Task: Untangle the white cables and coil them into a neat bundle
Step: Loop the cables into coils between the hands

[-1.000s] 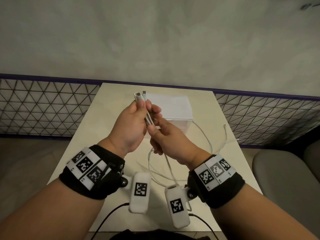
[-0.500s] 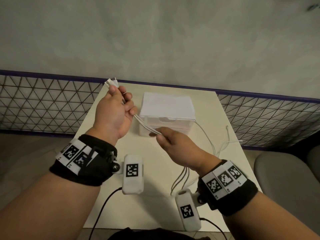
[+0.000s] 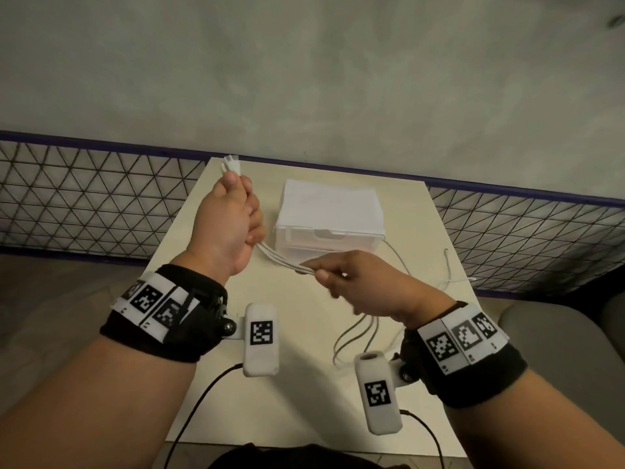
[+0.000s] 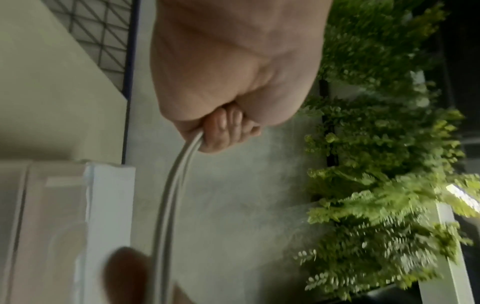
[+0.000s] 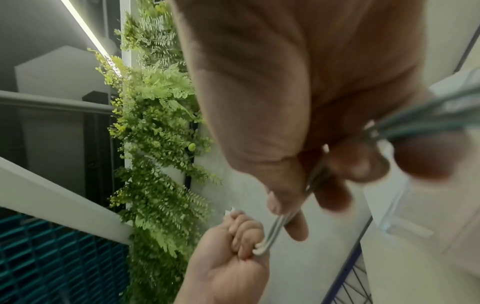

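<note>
Both hands grip the white cables (image 3: 284,260): left hand (image 3: 226,228) fisted beside the box (image 3: 329,211), right hand (image 3: 358,286) pinching.

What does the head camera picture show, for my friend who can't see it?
Two hands hold white cables above a pale table: the left hand grips the plug ends, the right hand pinches the strands. A white box sits behind.

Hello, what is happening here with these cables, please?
A person is sorting white cables over a small table. The left hand grips them near the plugs, which stick out above the fist. The right hand pinches the same strands lower down. The rest lies loose on the table beside a white box; nothing is coiled yet.
</note>
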A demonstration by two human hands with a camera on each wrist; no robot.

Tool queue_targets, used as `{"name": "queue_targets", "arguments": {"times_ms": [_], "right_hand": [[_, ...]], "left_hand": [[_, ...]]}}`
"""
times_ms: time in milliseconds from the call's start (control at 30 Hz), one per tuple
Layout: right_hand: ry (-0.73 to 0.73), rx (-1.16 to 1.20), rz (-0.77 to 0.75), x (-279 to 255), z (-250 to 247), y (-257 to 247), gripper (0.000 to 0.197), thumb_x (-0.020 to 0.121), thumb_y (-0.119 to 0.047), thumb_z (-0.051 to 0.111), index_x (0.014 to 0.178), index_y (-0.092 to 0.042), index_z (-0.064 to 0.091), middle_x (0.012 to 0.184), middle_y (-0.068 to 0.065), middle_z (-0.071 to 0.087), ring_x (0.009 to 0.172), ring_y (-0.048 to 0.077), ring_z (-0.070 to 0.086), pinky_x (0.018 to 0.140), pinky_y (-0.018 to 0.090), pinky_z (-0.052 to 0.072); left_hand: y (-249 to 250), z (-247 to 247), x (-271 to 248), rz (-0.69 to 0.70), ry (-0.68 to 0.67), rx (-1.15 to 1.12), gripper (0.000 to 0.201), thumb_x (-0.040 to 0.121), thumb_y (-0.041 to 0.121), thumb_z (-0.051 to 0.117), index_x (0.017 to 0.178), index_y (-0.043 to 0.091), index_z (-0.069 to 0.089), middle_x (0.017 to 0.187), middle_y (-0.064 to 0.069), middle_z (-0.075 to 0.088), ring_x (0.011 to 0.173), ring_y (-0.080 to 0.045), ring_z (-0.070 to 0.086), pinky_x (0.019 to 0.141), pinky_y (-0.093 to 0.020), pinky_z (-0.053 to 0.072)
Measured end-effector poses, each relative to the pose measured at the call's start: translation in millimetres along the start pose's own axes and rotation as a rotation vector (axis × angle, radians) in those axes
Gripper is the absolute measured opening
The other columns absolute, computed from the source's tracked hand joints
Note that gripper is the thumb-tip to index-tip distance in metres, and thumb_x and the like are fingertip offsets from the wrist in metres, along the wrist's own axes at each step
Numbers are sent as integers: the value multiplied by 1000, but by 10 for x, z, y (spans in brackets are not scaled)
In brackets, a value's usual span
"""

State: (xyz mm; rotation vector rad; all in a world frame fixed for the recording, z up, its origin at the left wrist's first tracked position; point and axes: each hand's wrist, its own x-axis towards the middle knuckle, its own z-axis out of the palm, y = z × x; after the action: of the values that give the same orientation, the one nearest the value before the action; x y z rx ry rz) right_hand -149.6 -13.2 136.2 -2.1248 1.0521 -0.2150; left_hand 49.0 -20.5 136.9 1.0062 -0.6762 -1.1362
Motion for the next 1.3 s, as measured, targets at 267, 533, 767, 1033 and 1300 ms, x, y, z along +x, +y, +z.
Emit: {"name": "queue_targets", "arguments": {"times_ms": [267,533,767,1033,1300], "right_hand": [[191,-125,-26,35,-153,-50,20,83,-3,61,90,-21,65,68,-16,61,61,-3,56,61,12,43],[364,-178,-145,95,-39,-148,21,67,-2,74,81,-17,71,78,-2,63,73,20,64,70,31,55],[383,-216,-140,68,-33,-83,20,72,-5,64,82,-22,58,75,-7,63,66,17,57,61,37,53],[347,-233,-101,69,-80,29,37,65,-4,73,80,-21,43,72,-13,38,59,4,41,51,21,33],[362,-14,-73,60,-102,133,9,89,-23,61,94,-18,56,73,-11,57,56,-4,54,56,9,39]], "left_hand": [[-216,81,-191,-79,-197,678,31,100,35,31,89,15,53,79,3,71,61,-15,63,52,-24,35],[-402,199,-352,-135,-353,598,23,99,21,42,93,10,61,69,3,72,66,-13,72,63,-20,54],[-515,195,-470,-312,-406,396,27,98,8,34,105,0,59,89,-21,70,77,-36,71,78,-41,59],[-611,130,-571,-481,-513,194,38,99,32,34,97,3,59,62,-5,52,57,-23,55,75,-43,56],[-397,59,-338,-229,-278,429,31,101,18,31,77,9,49,53,0,38,50,-16,42,66,-34,54]]}}
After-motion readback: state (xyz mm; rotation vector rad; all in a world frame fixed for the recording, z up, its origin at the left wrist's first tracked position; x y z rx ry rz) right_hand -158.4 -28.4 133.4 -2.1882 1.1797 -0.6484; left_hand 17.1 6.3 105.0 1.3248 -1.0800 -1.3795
